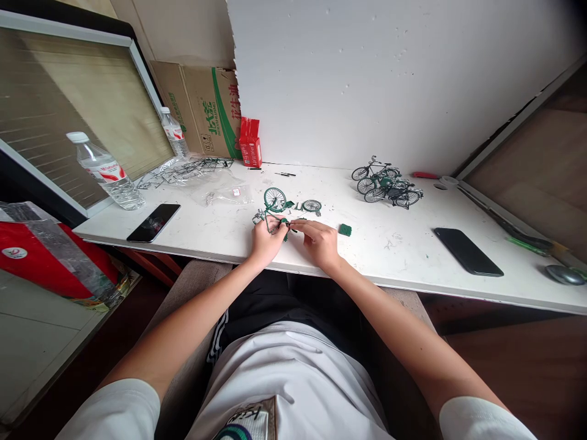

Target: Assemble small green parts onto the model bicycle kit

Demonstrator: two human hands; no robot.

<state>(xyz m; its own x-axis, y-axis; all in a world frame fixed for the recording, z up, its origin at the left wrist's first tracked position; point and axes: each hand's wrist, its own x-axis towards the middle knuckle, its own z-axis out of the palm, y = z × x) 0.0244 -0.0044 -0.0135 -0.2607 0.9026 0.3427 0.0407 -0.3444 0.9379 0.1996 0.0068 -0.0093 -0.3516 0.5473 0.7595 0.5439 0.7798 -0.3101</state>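
The left hand (266,241) pinches a small green frame (283,221) between thumb and fingers, just above the front edge of the table (389,256), near the middle of the person's reach. The frame's long axis appears to run mostly sideways, its left end showing beyond the left hand's knuckles and its right end slanting toward the right hand (321,244). So the relation that counts is a short sideways gap: the left hand is the nearer of the 2, wrapped round the frame, while the right hand comes at it from the right, palm down, fingers held together and pointing left. The right fingertips meet the frame's right end or stop just beside it; whether they pinch a small part there or only touch, I cannot tell, since the pieces are tiny and partly hidden by the fingers. Straight beyond the hands lie 2 wheels: the bigger wheel (275,200) almost directly past the left hand, the smaller wheel (312,206) past the right fingers, with little green bits between them. A green block (345,230) rests to the right of the right hand, near it but apart. Well apart, farther back and to the right, stands a cluster of small bikes (387,183), crowded against each other so that their frames overlap in this view.
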